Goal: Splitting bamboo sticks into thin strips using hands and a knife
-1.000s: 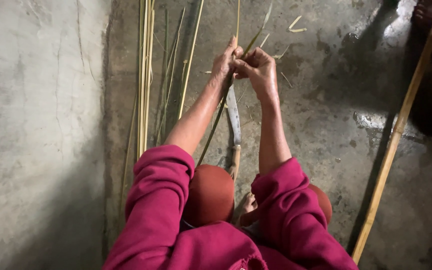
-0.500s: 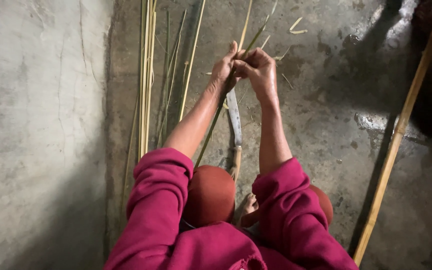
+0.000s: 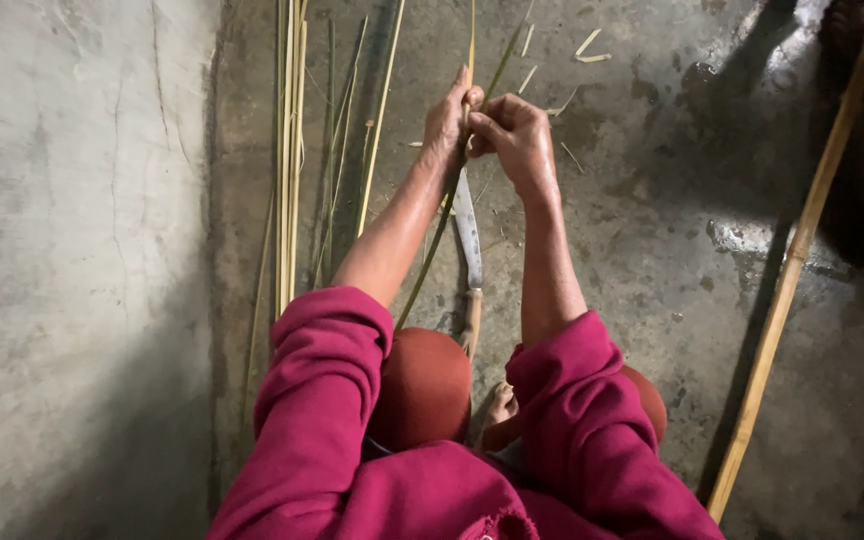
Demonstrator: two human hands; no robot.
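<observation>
On concrete floor [image 3: 652, 250]: both hands pinch one thin green bamboo strip [image 3: 430, 262].
Left hand [image 3: 449, 122] and right hand [image 3: 512, 130] closed on it, touching, above upright steel knife blade [image 3: 467, 232].

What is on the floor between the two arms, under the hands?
In the head view, a knife with a pale metal blade and wooden handle lies there, beside a thin green strip.

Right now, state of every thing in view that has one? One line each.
left hand: closed on the bamboo strip
right hand: closed on the same strip, touching the left hand
bamboo strip: held, slanting down toward the left knee
knife: blade pointing up toward the hands, handle near the foot
bamboo strips: lying loose on the floor
bamboo pole: lying on the floor, untouched
</observation>
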